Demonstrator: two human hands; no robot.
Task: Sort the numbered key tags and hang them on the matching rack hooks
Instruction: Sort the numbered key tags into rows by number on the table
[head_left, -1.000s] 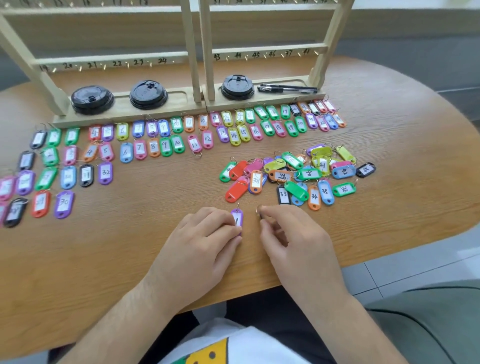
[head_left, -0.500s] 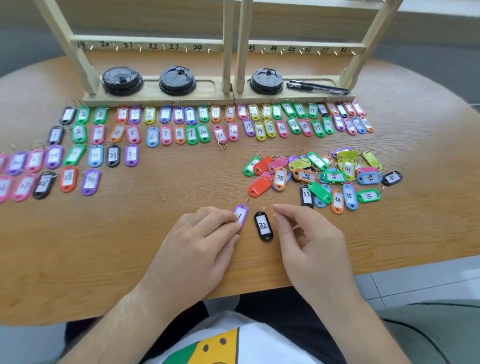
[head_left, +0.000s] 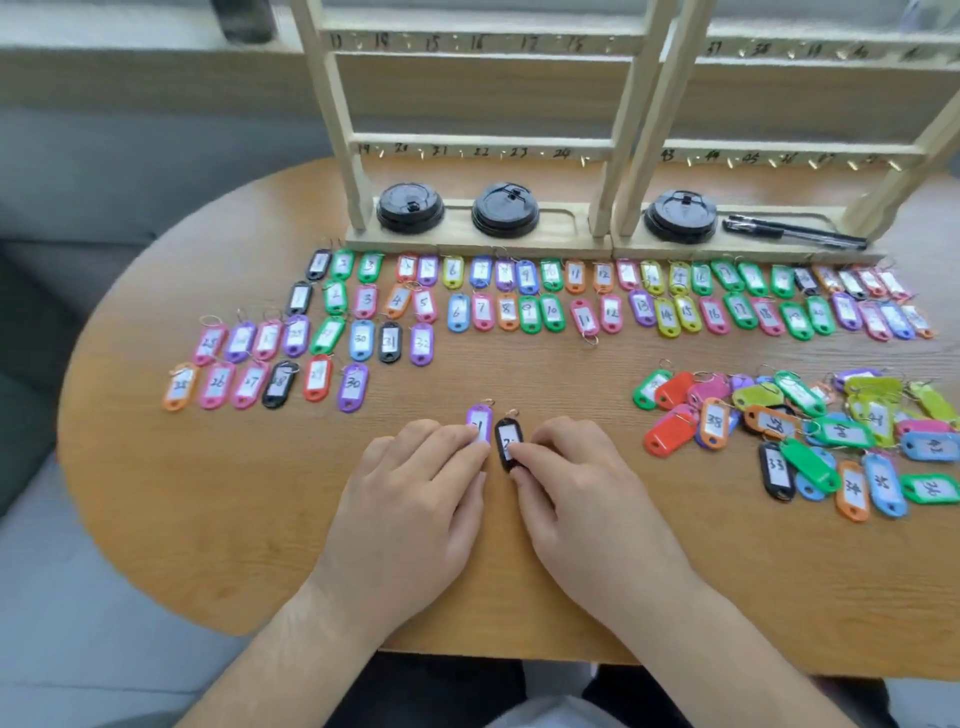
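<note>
A purple key tag (head_left: 479, 419) and a black key tag (head_left: 506, 432) lie side by side on the wooden table (head_left: 208, 519), rings pointing away from me. My left hand (head_left: 415, 499) rests flat, its straight fingertips pressing on the purple tag's near half. My right hand (head_left: 582, 499) pinches the black tag's near end between index finger and thumb. Both labels are partly covered. Rows of sorted numbered tags (head_left: 519, 306) lie before the wooden hook rack (head_left: 483, 140). An unsorted pile of tags (head_left: 810, 431) sits to the right.
Three black cup lids (head_left: 410, 208) and two pens (head_left: 795, 234) rest on the rack's base. Further sorted tags numbered in the twenties and thirties (head_left: 291, 364) lie at the left. The table's near edge runs just under my wrists.
The black tag went from hidden under my right hand to lying on the table. Both hands then moved the two tags left, away from the pile. My view swung left and up.
</note>
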